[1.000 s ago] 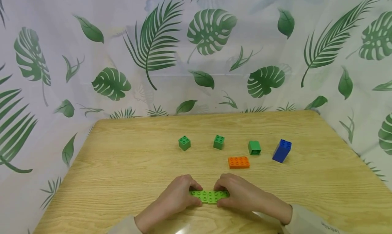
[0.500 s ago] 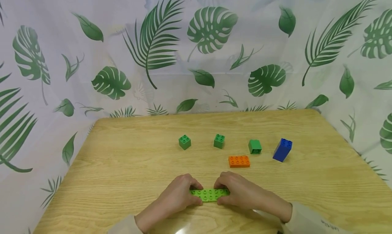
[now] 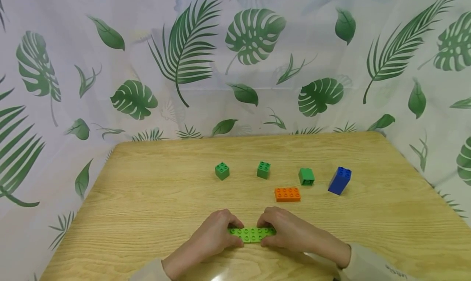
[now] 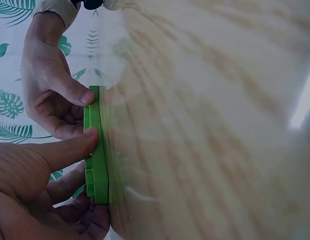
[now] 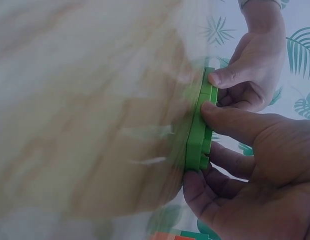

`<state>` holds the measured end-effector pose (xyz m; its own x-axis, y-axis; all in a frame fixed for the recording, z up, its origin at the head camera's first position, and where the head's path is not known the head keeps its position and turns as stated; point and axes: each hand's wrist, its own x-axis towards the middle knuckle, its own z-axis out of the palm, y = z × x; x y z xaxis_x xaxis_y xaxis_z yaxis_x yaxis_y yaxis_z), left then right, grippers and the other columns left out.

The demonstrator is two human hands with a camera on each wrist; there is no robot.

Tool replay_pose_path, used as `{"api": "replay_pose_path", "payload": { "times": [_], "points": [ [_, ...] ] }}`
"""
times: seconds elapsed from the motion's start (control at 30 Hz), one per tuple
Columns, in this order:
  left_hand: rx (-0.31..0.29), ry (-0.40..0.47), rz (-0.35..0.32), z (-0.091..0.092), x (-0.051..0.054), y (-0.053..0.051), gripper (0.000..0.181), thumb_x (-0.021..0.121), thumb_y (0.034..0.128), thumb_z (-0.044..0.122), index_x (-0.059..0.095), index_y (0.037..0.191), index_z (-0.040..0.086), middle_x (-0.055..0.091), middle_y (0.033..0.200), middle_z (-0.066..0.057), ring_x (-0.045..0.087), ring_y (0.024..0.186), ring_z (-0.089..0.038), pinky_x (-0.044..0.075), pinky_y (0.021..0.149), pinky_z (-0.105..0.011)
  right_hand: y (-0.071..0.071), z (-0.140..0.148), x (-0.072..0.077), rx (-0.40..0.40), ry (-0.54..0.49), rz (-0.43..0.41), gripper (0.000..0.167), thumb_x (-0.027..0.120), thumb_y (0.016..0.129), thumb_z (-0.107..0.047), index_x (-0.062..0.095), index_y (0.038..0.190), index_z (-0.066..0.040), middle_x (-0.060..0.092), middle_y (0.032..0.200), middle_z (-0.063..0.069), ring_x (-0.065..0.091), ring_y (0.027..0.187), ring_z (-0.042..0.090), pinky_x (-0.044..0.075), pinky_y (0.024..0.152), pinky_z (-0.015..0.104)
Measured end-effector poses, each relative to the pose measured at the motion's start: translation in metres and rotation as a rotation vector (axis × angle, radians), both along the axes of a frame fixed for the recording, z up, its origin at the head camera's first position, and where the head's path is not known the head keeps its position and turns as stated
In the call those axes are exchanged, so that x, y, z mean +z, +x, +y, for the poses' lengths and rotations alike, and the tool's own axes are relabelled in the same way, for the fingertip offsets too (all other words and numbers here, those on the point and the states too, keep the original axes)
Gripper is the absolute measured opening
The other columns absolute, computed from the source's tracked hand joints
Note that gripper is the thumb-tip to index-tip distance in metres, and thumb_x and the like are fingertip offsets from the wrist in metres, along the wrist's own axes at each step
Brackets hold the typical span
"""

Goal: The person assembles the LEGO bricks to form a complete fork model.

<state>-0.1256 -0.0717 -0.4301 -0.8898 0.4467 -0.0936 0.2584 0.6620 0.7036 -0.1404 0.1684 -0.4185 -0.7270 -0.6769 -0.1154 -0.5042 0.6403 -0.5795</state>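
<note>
Your left hand [image 3: 216,232] is gripping the left lime brick [image 3: 242,233]; your right hand [image 3: 285,228] is gripping the right lime brick [image 3: 258,233], ends touching.

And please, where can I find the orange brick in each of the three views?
Head: the orange brick lies right of centre, slightly below the middle height.
Left wrist: not in the picture.
Right wrist: the orange brick is cut off by the bottom edge, a little right of centre.
Shared landmark: the light-green bricks, set end to end, visible in all three views.
</note>
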Motion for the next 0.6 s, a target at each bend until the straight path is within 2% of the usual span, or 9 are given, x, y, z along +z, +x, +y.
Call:
{"api": "replay_pose_path", "payload": {
  "times": [0.27, 0.47, 0.6],
  "points": [
    [-0.008, 0.000, -0.001, -0.001, -0.001, 0.000, 0.033, 0.094, 0.0749, 0.018, 0.081, 0.104, 0.009, 0.065, 0.094, 0.006, 0.058, 0.089, -0.010, 0.050, 0.081, -0.030, 0.001, 0.001, 0.000, -0.022, -0.036, -0.034, 0.034, 0.085, 0.087, -0.031, 0.073, 0.109, -0.009, 0.063, 0.098, -0.008, 0.056, 0.086, 0.005, 0.051, 0.078, 0.028],
    [-0.017, 0.006, -0.005, -0.001, 0.000, 0.000, 0.033, 0.093, 0.0757, 0.019, 0.081, 0.104, 0.009, 0.065, 0.094, 0.006, 0.057, 0.088, -0.010, 0.049, 0.080, -0.029, 0.002, 0.011, 0.005, -0.113, -0.077, -0.039, 0.042, 0.078, 0.094, -0.040, 0.070, 0.117, -0.006, 0.064, 0.101, -0.004, 0.058, 0.088, 0.010, 0.051, 0.077, 0.030],
    [-0.017, 0.004, -0.013, -0.001, 0.000, -0.001, 0.033, 0.093, 0.0758, 0.019, 0.081, 0.104, 0.009, 0.065, 0.094, 0.006, 0.057, 0.089, -0.010, 0.049, 0.081, -0.030, -0.005, 0.026, 0.014, -0.187, -0.112, -0.003, 0.039, 0.073, 0.098, -0.038, 0.071, 0.118, -0.005, 0.066, 0.101, -0.004, 0.059, 0.089, 0.010, 0.052, 0.075, 0.028]
  ]
}}
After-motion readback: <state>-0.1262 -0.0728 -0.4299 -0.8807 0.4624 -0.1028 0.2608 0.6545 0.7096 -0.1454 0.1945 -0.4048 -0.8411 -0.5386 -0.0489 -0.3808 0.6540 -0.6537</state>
